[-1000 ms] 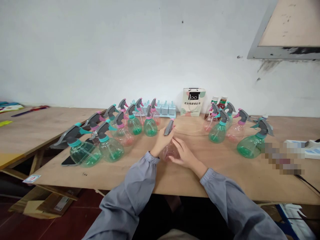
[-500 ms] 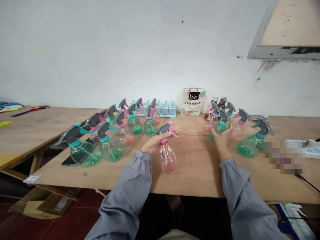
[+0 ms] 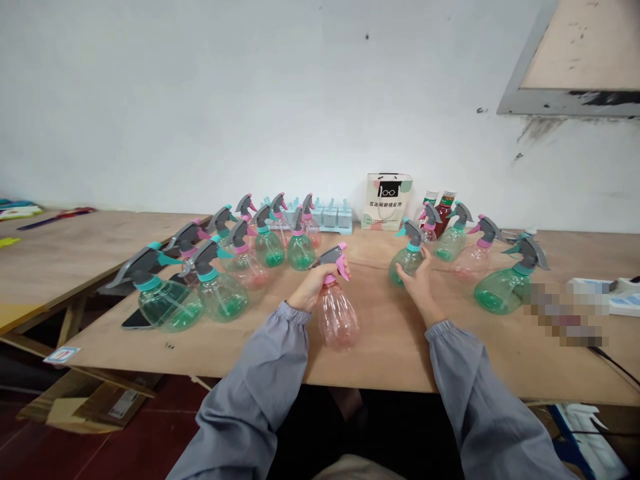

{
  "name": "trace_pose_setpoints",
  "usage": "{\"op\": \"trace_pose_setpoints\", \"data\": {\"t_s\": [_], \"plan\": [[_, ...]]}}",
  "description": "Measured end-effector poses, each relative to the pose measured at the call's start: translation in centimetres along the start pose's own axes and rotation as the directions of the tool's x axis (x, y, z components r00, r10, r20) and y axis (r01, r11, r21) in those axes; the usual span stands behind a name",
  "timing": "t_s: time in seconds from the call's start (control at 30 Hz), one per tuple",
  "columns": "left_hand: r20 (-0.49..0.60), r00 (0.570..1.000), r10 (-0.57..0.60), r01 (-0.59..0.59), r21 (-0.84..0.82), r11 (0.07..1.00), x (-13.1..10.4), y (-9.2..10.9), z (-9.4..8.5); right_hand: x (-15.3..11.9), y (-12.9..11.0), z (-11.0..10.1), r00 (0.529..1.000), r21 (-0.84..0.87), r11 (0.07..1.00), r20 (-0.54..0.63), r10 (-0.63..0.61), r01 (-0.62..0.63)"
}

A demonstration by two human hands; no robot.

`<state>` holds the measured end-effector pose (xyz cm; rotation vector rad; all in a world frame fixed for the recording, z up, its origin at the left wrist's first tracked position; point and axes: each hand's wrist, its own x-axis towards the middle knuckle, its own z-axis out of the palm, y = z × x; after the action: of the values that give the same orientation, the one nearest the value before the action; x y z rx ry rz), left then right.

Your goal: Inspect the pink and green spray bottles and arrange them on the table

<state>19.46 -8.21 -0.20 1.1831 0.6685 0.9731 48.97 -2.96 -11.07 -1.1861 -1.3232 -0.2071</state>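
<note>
My left hand point(image 3: 316, 283) is closed around the neck and grey-and-pink trigger head of a pink spray bottle point(image 3: 339, 319), close to the table's front edge. Farther back and to the right, my right hand point(image 3: 419, 275) grips a green spray bottle point(image 3: 403, 261) by its right side, its teal trigger pointing left. Several green and pink spray bottles stand grouped on the left, among them a green one point(image 3: 224, 297) at the front of the group. To the right stand more, including a pink bottle point(image 3: 471, 260) and a tilted-looking green bottle point(image 3: 500, 291).
Against the wall are a light-blue mould set point(image 3: 330, 217), a paper bag point(image 3: 387, 202) and red bottles with green labels point(image 3: 444, 212). A dark phone point(image 3: 136, 320) lies by the left bottles. A white power strip point(image 3: 623, 300) is at the right.
My right hand has moved left with the green spray bottle, drawing it away from the right group. The pink bottle in my left hand has shifted slightly right.
</note>
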Motion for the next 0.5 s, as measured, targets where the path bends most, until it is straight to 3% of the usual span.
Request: {"op": "trace_pose_setpoints", "data": {"t_s": [0.17,0.37,0.5], "plan": [[0.097,0.995,-0.024,0.025,-0.009,1.000,0.0,-0.2,-0.1,-0.7,-1.6,0.7,0.999,0.048,0.999,0.044,-0.009,0.007],[0.037,0.999,0.026,-0.025,-0.014,1.000,0.0,-0.1,-0.1,-1.0,-2.0,0.9,0.998,0.057,0.998,0.066,-0.009,0.005],[0.091,0.995,-0.039,0.041,-0.028,0.999,0.0,0.2,-0.3,-1.3,-2.1,1.1,0.997,0.070,0.998,0.082,-0.015,0.009]]}}
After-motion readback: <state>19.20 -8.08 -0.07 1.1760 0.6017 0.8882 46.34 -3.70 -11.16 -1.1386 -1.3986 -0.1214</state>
